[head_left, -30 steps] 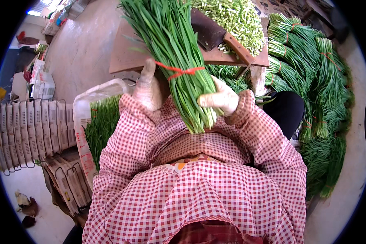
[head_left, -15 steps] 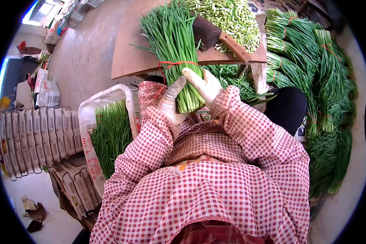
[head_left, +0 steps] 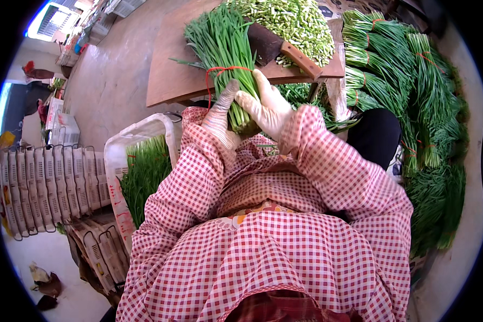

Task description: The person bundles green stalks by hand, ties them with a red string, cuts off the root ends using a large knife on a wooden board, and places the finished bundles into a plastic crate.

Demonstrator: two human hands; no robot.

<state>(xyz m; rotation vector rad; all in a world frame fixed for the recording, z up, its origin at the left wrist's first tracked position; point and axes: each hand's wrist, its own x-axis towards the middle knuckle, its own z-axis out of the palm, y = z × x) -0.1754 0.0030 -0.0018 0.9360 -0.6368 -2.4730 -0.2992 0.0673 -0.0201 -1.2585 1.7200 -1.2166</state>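
We hold a bunch of green chives (head_left: 226,59) between both gloved hands, gripping it at its cut root end. Our left hand (head_left: 220,115) lies along the bunch's left side with the fingers pressed together and pointing up the stalks. Our right hand (head_left: 267,104) wraps the right side, thumb and fingers curled against the stalks, so the bunch is clamped between the two palms. Just above our fingertips a red band (head_left: 220,72) circles the bunch, and beyond it the leaves fan out over a wooden board (head_left: 169,70). To the upper right of our right hand a cleaver with a wooden handle (head_left: 282,45) rests on the board, beside a heap of chopped chive ends (head_left: 295,19). Further right of that hand, tied chive bundles (head_left: 408,86) are stacked in a large pile. Down and left of our left hand, a white plastic crate (head_left: 129,147) holds more chives standing upright. Beyond it sits a row of folded white crates (head_left: 43,188).
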